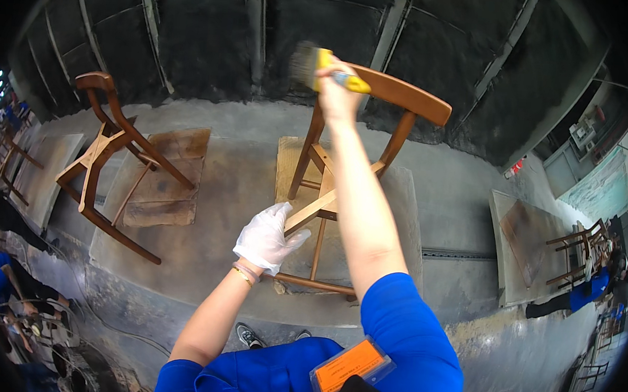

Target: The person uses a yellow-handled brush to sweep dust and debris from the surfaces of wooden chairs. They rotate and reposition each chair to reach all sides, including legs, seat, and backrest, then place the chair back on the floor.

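A brown wooden chair frame (408, 98) without a seat panel stands in front of me, its backrest on the far side. Pale cross pieces show where a seat would sit. My left hand (264, 239), in a thin whitish glove, is closed around the near left corner of the seat frame. Stretched out to the far end of the chair, my bare right hand (338, 96) grips a yellow-handled brush (324, 67) by its handle. Its wide bristles, smeared by motion, point left beside the left end of the top rail. My right forearm hides part of the backrest and seat frame.
A second seatless chair (140, 139) stands to the left on a flat board, near a brown cardboard sheet (166, 178). Dark panels (319, 21) rise behind. More chairs (580, 242) and people in blue are at both sides. A hose (112, 322) lies on the left floor.
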A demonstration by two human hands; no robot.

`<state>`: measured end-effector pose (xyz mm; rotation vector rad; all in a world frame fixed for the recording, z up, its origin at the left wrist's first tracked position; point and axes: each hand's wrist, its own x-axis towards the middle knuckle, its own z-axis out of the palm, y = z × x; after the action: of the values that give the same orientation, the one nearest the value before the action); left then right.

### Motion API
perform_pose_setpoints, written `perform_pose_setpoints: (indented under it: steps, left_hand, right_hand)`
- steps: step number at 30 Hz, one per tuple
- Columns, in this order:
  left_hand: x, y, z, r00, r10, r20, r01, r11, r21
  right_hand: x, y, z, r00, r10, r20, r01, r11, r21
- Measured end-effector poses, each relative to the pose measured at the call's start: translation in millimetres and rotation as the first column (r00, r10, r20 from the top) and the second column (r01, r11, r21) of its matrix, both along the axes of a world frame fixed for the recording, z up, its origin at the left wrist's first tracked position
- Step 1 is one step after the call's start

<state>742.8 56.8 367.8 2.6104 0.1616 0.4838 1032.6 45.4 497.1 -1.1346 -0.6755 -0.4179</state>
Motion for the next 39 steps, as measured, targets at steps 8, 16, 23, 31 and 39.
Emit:
perform_pose_setpoints:
  steps: [8,16,23,31,39]
  left_hand:
    - [-1,-2,5,0.995,-0.001,0.103,0.008,0.998,-0.065]
    - [1,-4,8,0.993,-0.031,0.115,0.035,0.999,-0.033]
    - [0,-4,15,0.999,-0.017,0.046,0.022,0.994,-0.110]
    - [-28,1,-36,0.901,0.306,0.308,-0.139,0.875,-0.463]
    - [-35,-13,-78,0.897,0.433,0.085,-0.282,0.711,-0.645]
  right_hand:
    - [24,-132,11,0.232,-0.905,0.357,0.970,0.190,-0.150]
    - [33,-84,16,0.941,-0.325,-0.100,0.327,0.945,0.011]
    - [26,-144,0,0.286,-0.901,0.328,0.943,0.203,-0.263]
    - [-68,-70,-3,0.803,0.585,-0.110,-0.588,0.809,0.009]
    - [-130,-293,-61,0.854,0.280,-0.439,-0.231,0.959,0.163]
